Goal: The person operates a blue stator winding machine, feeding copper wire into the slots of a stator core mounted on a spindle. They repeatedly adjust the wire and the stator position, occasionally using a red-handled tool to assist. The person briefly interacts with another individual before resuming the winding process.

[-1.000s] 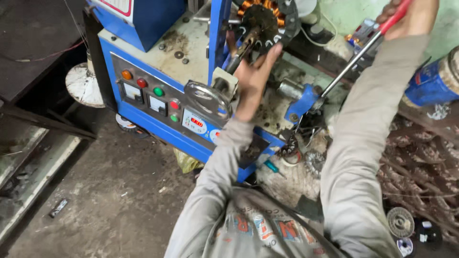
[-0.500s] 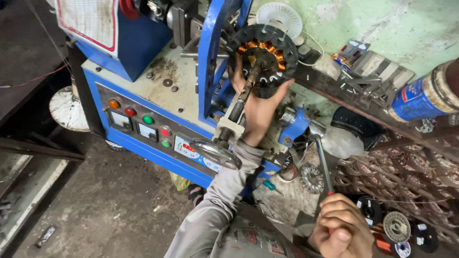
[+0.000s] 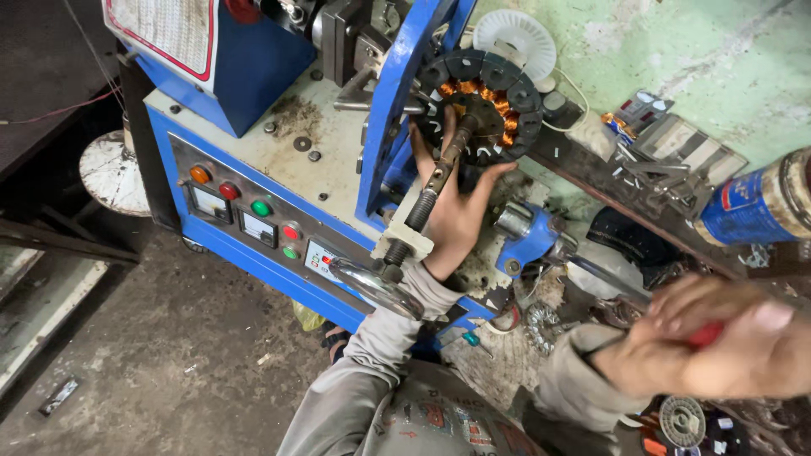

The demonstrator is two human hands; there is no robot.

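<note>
On the blue winding machine, a round black stator with copper coils sits clamped upright, its open face turned out toward the person and a little to the right. The left hand lies directly below it, fingers spread wide and flat, fingertips touching the stator's lower rim; it grips nothing that can be seen. A threaded clamp rod crosses in front of that hand, its long axis running from the chrome crank handle at lower left up and right into the stator's centre.

The right hand is well apart, low and to the right, blurred, closed round a red-handled screwdriver. The tool's shaft points up and left toward a blue fitting just beside the machine's corner; whether the tip touches it cannot be told.

So the stator lies up and away from both hands, the left by far the nearer. Its axis runs roughly along the rod, toward the viewer.

A row of coloured buttons sits on the front panel.
</note>
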